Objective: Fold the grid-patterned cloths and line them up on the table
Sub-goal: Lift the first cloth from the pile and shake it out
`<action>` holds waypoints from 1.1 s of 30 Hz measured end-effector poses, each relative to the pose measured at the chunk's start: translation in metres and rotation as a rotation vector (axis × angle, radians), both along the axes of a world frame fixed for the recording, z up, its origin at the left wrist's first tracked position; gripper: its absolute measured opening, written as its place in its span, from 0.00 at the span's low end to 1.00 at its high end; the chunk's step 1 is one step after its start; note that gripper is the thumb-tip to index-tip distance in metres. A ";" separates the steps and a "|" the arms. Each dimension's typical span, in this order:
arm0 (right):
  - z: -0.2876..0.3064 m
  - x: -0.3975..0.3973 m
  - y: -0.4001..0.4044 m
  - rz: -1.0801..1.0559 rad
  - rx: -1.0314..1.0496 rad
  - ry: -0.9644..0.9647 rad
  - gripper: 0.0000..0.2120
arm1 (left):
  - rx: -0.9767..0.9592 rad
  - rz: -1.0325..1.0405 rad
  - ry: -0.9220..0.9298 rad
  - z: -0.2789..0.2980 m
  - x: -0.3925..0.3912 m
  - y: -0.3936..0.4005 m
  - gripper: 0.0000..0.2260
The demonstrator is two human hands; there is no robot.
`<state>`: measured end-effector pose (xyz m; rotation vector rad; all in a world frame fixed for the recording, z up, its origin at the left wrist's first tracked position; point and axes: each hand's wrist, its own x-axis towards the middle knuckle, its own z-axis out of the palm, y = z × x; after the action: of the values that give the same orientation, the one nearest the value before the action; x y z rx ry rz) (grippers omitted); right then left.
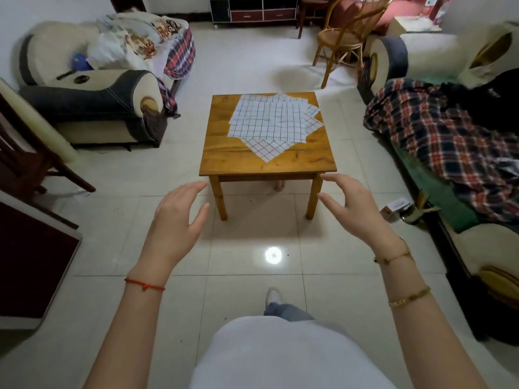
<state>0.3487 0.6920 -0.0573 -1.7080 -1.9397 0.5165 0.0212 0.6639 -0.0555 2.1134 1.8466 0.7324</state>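
Several white cloths with a dark grid pattern [271, 123] lie unfolded and overlapping in a loose pile on a small wooden table [224, 157], mostly over its far and middle part. One cloth's corner points toward the near edge. My left hand [175, 223] and my right hand [355, 210] are held out in front of me, short of the table's near edge and apart from the cloths. Both hands hold nothing, with fingers spread and slightly curled.
An armchair [92, 91] piled with fabrics stands at the left. A sofa with a plaid blanket [438, 141] runs along the right. A rattan chair [348, 37] is behind the table. Dark furniture [33, 248] sits near left. White tiled floor surrounds the table.
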 end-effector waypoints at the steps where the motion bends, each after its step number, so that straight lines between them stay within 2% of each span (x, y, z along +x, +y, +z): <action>1: 0.004 0.002 0.020 0.004 0.012 0.002 0.20 | 0.001 0.008 -0.002 0.001 0.002 0.017 0.20; 9: 0.011 0.009 0.150 0.054 0.021 0.008 0.19 | -0.032 0.085 -0.013 -0.004 0.016 0.130 0.20; 20: -0.031 0.011 0.283 0.054 -0.053 0.029 0.20 | -0.040 0.041 -0.020 -0.030 0.023 0.281 0.20; 33: -0.062 -0.006 0.500 -0.034 -0.142 0.063 0.20 | -0.075 0.011 -0.031 -0.061 0.012 0.519 0.20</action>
<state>0.3424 1.1923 -0.1197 -1.7857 -1.8661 0.7014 0.0334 1.1833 -0.1162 2.0353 1.8415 0.6832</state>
